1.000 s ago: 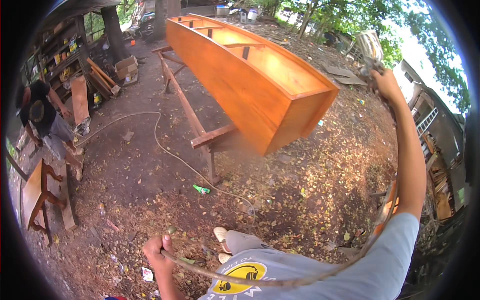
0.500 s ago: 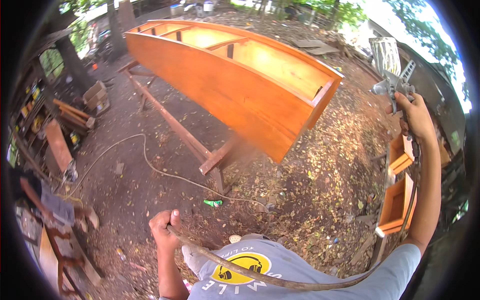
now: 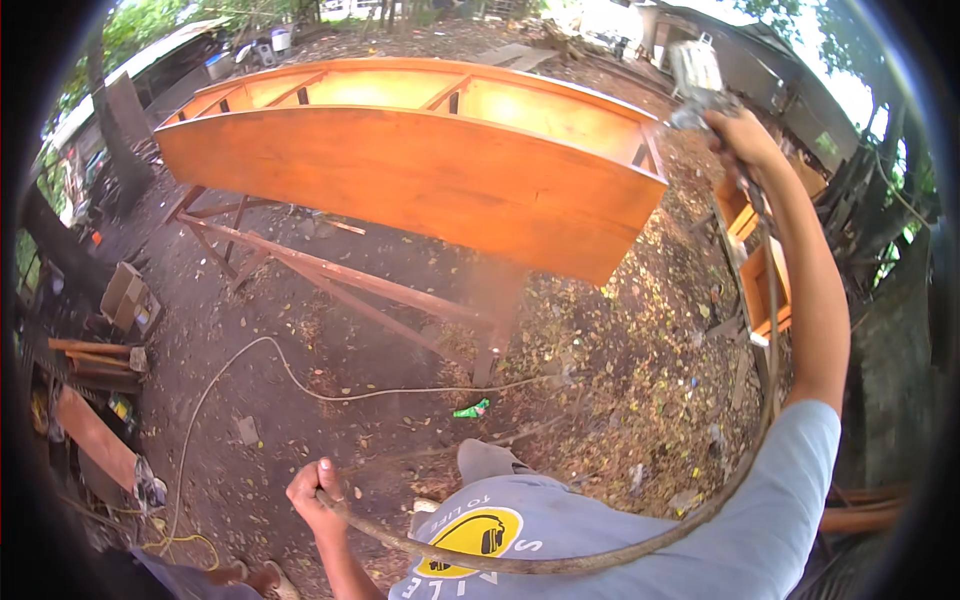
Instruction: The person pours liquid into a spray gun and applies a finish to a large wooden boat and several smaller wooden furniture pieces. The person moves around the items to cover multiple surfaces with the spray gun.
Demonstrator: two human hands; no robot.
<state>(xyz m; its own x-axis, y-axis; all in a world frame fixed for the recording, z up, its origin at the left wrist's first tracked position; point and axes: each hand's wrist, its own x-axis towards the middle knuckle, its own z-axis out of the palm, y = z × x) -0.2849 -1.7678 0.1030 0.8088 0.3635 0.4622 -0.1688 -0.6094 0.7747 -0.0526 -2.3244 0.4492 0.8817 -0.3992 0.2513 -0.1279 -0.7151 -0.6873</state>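
Wrapped round the handle of a metal spray gun (image 3: 690, 112), my right hand (image 3: 742, 140) is closed, its arm stretched out far and to the right. A pale, paint-streaked cup (image 3: 697, 68) tops the gun. My left hand (image 3: 316, 496) is low in front of me, gripping a brown air hose (image 3: 540, 562) that loops across my shirt and up along my right arm. Ahead lies a long, orange-stained wooden case (image 3: 400, 180) with crosspieces inside, its right end close to the gun. A reddish wooden sawhorse (image 3: 360, 280) stands beneath it.
Small orange wooden drawers (image 3: 768, 285) sit on a board at the right. A thin hose (image 3: 345, 397) snakes over the leaf-strewn dirt, near a green wrapper (image 3: 471, 409). On the left are a cardboard box (image 3: 130, 298) and boards (image 3: 95, 435). Another person's feet (image 3: 270, 578) show at lower left.
My view has turned, and the case now appears more level and farther left. My right arm has reached forward and left, bringing the spray gun nearer the case's right end. Both grips stay closed.
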